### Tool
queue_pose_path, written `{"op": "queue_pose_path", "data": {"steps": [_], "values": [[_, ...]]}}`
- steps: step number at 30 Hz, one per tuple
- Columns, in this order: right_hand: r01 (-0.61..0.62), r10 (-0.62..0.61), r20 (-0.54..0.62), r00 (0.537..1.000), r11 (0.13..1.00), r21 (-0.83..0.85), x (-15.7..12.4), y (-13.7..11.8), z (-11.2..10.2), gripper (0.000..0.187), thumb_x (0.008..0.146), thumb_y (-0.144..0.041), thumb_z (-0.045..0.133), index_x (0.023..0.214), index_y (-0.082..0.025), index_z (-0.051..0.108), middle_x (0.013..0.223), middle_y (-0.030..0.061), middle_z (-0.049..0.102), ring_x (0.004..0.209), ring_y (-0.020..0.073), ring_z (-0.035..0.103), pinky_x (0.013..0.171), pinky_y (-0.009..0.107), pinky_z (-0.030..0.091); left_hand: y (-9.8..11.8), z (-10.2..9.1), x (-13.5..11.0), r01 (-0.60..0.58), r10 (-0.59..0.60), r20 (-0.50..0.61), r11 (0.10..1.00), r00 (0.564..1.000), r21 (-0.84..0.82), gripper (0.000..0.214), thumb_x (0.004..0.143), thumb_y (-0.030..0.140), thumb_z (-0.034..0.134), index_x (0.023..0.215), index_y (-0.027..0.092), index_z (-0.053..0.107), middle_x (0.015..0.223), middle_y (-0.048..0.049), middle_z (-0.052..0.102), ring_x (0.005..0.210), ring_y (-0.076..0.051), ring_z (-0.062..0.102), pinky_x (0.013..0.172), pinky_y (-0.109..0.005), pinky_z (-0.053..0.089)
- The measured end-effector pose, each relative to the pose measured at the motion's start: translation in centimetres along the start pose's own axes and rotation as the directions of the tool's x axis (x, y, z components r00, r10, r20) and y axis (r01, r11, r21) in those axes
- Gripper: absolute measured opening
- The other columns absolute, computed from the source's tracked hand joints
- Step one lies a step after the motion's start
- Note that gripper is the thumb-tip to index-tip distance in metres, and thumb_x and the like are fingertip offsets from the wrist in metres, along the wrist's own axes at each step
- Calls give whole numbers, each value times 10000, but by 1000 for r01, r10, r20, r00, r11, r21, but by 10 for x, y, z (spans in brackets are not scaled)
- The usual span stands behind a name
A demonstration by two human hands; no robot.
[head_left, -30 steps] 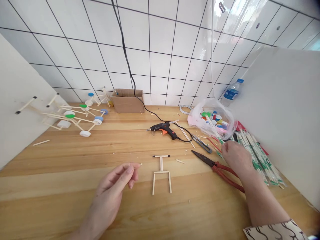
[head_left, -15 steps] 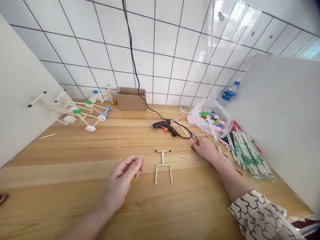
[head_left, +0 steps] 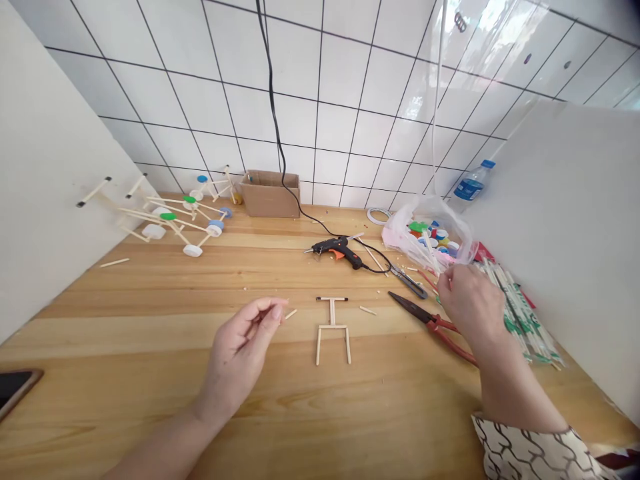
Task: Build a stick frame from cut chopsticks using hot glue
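My left hand [head_left: 245, 347] hovers over the wooden table [head_left: 150, 320], its fingertips pinched on a short stick piece [head_left: 291, 313]. Just right of it lies a small frame of glued sticks [head_left: 333, 327]. My right hand [head_left: 470, 301] is raised by the plastic bag of bottle caps [head_left: 425, 237], fingers closed on a wrapped chopstick [head_left: 434, 257] that slants up toward the bag. Red-handled pliers [head_left: 430, 320] lie below that hand and scissors [head_left: 407, 280] to its left.
A black glue gun [head_left: 337, 248] with its cord lies mid-table. A pile of wrapped chopsticks [head_left: 520, 313] lies right, a cardboard box [head_left: 270, 193], tape roll [head_left: 375, 215] and water bottle [head_left: 473, 181] behind. Stick-and-cap models [head_left: 170, 217] stand left, a phone [head_left: 13, 390] at the lower left edge.
My right hand went from the chopstick pile to the table near the frame, then lifted back toward the bag with a chopstick. The left hand stayed pinched and barely moved.
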State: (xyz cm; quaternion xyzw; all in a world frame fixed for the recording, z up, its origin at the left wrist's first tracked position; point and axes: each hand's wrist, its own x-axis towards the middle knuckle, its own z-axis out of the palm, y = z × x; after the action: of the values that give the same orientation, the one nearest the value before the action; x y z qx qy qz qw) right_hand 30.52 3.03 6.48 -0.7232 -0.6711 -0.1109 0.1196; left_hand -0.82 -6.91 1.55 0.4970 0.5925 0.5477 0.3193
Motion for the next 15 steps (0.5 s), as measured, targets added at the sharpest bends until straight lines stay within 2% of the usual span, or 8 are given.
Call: {"op": "queue_pose_path", "data": {"steps": [2,3,4,6,8,9,11,15], "values": [[84,-76,-56,996,984,157,-11,0,1,185,844,-262,474,829,-159,627,832,134,643,762,247,599,633,324,440,2,1,-3,-179,183,-3,970,983,165,144,856,299,553,910,200,642,854,-38,661,789,-179,615,756,-287,494],[166,-162,-35,986,951,261,-19,-4,2,162,845,-273,491,832,-176,621,825,111,640,750,229,588,632,311,441,3,1,-5,-298,303,16,923,953,244,125,862,255,545,932,203,635,899,-51,660,832,-189,618,789,-302,494],[250,-266,-7,964,897,363,-29,-11,4,138,844,-276,507,827,-192,615,811,91,635,738,212,578,630,300,442,5,2,-7,-428,435,51,849,899,311,126,863,212,541,953,207,629,933,-61,657,873,-196,616,817,-315,492],[386,-484,48,874,750,536,-51,-32,6,89,837,-253,535,801,-203,599,791,66,621,718,187,558,630,280,441,8,3,-11,-652,659,142,643,738,402,167,862,136,537,987,208,621,960,-66,655,920,-201,609,860,-338,486],[461,-648,89,756,626,629,-72,-56,5,76,839,-199,524,781,-193,572,784,52,603,709,167,546,627,265,433,13,3,-14,-785,783,234,450,576,426,181,876,97,520,1002,189,612,946,-61,663,923,-195,606,882,-353,484],[486,-695,95,712,586,648,-82,-67,3,88,839,-166,506,770,-187,556,760,44,590,695,160,537,621,261,426,15,3,-15,-820,800,284,395,529,415,166,891,99,503,998,172,607,928,-60,669,909,-189,607,876,-350,488],[524,-752,79,655,527,670,-96,-82,0,95,828,-112,485,785,-177,540,752,37,578,688,154,527,616,259,416,17,4,-16,-857,772,397,365,497,364,146,918,116,467,968,144,601,881,-60,675,846,-176,609,816,-324,508],[557,-748,-28,663,468,686,-104,-91,0,133,834,-81,453,770,-182,512,731,34,568,677,158,512,605,266,400,10,3,-18,-873,648,589,405,483,270,243,914,67,375,870,137,603,745,-48,646,682,-163,580,652,-291,503]]}}
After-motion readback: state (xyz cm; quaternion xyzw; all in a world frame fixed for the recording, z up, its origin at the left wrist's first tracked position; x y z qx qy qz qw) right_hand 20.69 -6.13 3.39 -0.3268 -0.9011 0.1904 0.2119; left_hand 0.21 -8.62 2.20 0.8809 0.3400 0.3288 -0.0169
